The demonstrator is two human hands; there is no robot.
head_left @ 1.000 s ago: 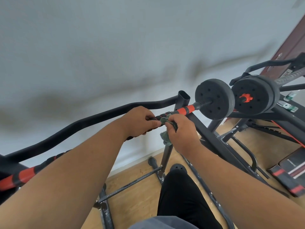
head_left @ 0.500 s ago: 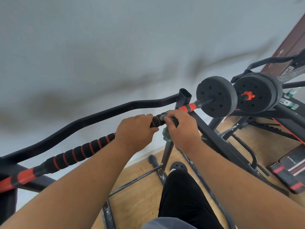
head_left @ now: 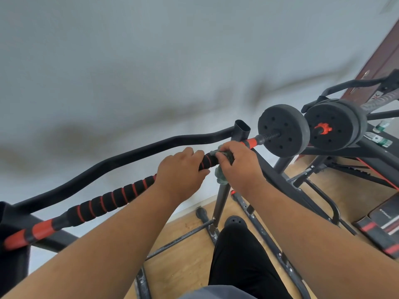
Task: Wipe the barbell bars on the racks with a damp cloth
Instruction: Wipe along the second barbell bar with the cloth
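A barbell bar [head_left: 112, 200] with a black foam grip ringed in red and orange end sections lies across a black rack [head_left: 241, 128]. A black weight plate [head_left: 282, 130] sits on its right end. My left hand [head_left: 181, 173] grips the foam grip near the middle. Just right of it, my right hand [head_left: 239, 166] holds a grey-green damp cloth [head_left: 221, 176] wrapped against the bar, with a cloth end hanging below.
A curved black rack bar [head_left: 129, 154] runs behind the barbell. A second weight plate [head_left: 336, 126] with an orange collar sits on another rack at right. Rack legs [head_left: 221, 201] stand on the wooden floor. My black-trousered leg [head_left: 241, 255] is below. A grey wall is ahead.
More of the foam grip shows to the left of my left hand than a second ago, as the view shifted. My right hand with the cloth has slid slightly right along the bar.
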